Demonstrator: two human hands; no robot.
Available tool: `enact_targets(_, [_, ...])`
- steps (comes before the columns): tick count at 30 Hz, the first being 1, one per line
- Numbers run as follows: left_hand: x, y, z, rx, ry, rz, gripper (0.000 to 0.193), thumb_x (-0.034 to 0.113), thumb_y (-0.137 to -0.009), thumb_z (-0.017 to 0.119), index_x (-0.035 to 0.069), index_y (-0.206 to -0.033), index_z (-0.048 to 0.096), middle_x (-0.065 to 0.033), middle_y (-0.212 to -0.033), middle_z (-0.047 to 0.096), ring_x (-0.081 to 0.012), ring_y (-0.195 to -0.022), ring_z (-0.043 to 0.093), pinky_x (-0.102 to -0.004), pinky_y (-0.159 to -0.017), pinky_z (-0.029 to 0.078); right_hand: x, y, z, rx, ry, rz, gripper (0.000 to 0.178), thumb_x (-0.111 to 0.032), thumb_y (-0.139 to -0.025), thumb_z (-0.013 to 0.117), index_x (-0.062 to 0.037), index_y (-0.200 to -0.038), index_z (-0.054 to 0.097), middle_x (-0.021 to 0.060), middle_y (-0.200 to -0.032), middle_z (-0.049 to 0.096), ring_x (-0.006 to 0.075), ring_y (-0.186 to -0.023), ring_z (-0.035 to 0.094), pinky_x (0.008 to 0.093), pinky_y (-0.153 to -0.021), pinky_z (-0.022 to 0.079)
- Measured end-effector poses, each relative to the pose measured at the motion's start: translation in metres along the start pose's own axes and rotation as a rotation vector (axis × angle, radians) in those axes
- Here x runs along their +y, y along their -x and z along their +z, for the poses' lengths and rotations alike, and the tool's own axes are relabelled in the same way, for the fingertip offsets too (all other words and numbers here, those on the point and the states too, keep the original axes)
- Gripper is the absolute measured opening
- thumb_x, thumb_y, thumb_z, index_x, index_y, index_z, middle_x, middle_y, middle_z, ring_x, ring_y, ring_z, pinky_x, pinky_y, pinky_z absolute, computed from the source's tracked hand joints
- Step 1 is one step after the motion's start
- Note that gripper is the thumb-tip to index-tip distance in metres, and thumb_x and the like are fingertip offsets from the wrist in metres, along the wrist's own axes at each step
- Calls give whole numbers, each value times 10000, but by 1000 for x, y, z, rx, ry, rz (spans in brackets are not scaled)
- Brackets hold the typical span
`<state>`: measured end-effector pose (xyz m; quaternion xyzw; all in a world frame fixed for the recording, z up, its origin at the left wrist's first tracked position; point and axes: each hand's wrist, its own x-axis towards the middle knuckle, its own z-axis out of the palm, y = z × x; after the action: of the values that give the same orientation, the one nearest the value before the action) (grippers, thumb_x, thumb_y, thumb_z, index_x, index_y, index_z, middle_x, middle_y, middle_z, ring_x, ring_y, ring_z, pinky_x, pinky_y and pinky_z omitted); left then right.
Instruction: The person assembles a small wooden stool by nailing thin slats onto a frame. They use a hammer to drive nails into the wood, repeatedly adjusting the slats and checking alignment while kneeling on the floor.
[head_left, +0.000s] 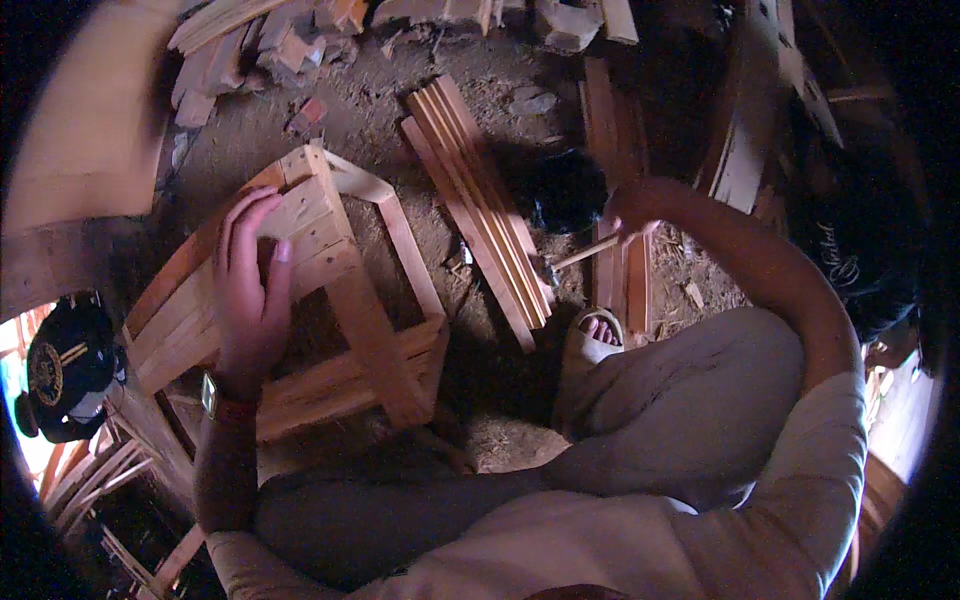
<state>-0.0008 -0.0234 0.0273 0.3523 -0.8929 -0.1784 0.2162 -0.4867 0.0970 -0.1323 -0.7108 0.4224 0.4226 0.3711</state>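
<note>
My left hand (250,285) lies with fingers apart on the slatted top of a small wooden stool-like frame (300,220), which sits tilted on the ground to the left. Nail marks dot its pale slats. Its legs and crossbars (410,260) point right and toward me. My right hand (633,215) is wrapped round the wooden handle of a hammer (588,252). The small hammer head is down by a bundle of long wooden strips (480,200), apart from the frame; whether it touches the strips I cannot tell.
More reddish boards (608,180) lie beyond my right sandal (592,345). Wood offcuts (270,50) are piled along the far side. A dark round shape (568,190) is near the hammer. Black items with pale or gold markings are at the left (70,370) and right (860,250) rims.
</note>
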Motion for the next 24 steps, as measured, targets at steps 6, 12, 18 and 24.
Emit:
enact_targets(6, [-3, 0, -1, -12, -56, -6, 389, 170, -992, 532, -19, -1332, 541, -206, -1384, 561, -376, -1321, 515, -470, -1146, 366, 6, -26, -45, 472, -234, 30, 264, -257, -926, 651, -59, -1088, 715, 201, -975, 732, 389, -956, 713, 522, -854, 561])
enact_targets(12, [-12, 5, -3, -55, -107, -41, 413, 227, -979, 581, 13, -1330, 549, -188, -1391, 563, -393, -1317, 513, -482, -1137, 373, -19, -85, 22, 731, -372, 135, 223, -256, -980, 564, -90, -1024, 707, 199, -957, 724, 353, -825, 695, 474, -717, 564])
enact_targets(18, [-9, 0, -4, -59, -137, -5, 436, 197, -938, 619, 47, -1340, 542, -175, -1395, 556, -395, -1300, 523, -494, -1118, 386, -16, -106, 34, 642, -362, 189, 240, -136, -995, 506, -72, -1088, 718, 163, -958, 737, 349, -829, 711, 469, -748, 590])
enact_targets(24, [-17, 1, -2, -61, -143, -22, 470, 232, -917, 642, 48, -1337, 540, -179, -1376, 555, -405, -1273, 529, -511, -1096, 395, -32, -92, 9, 780, -370, 103, 218, -106, -939, 550, -47, -1069, 715, 163, -936, 726, 384, -849, 695, 516, -848, 556])
